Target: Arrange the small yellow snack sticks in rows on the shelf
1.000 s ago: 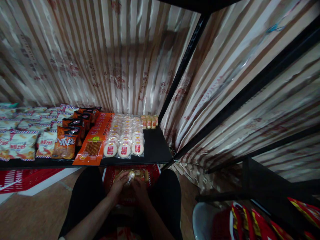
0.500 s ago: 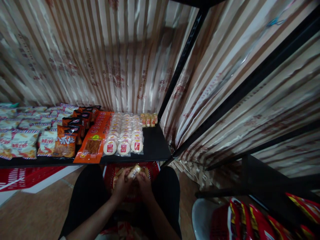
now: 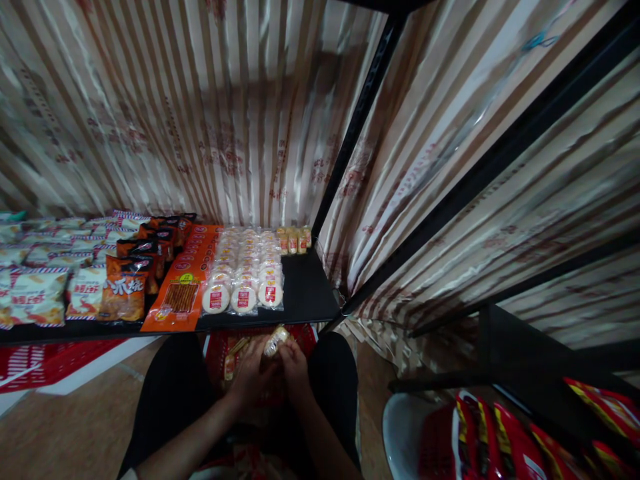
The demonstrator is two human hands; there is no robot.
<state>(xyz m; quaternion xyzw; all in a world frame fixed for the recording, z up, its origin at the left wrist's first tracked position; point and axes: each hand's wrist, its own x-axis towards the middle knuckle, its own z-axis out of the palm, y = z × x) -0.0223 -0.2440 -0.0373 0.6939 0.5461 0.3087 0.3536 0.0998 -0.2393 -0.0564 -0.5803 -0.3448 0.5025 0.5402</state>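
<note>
Over a red basket (image 3: 212,348) between my knees, both hands meet around a small wrapped snack roll (image 3: 276,341) in clear, shiny film. My left hand (image 3: 251,369) has its fingers curled at the roll's left side. On the other side, my right hand (image 3: 294,365) pinches it with thumb and fingers. Similar yellowish wrapped snacks (image 3: 229,367) lie in the basket, partly hidden by my hands. On the black shelf (image 3: 310,293) just ahead, several like rolls (image 3: 294,241) stand grouped at the back right corner.
Left of the rolls are rows of round white wrapped crackers (image 3: 245,298), an orange flat packet (image 3: 181,287), orange-black bags (image 3: 125,290) and white snack bags (image 3: 39,297). Black metal posts (image 3: 357,127) frame the shelf. Red packets (image 3: 515,433) fill a container at lower right.
My hands have shifted slightly right with the snack roll between them, uncovering more wrapped snacks in the basket. The view has turned a little, so the shelf goods appear further left.
</note>
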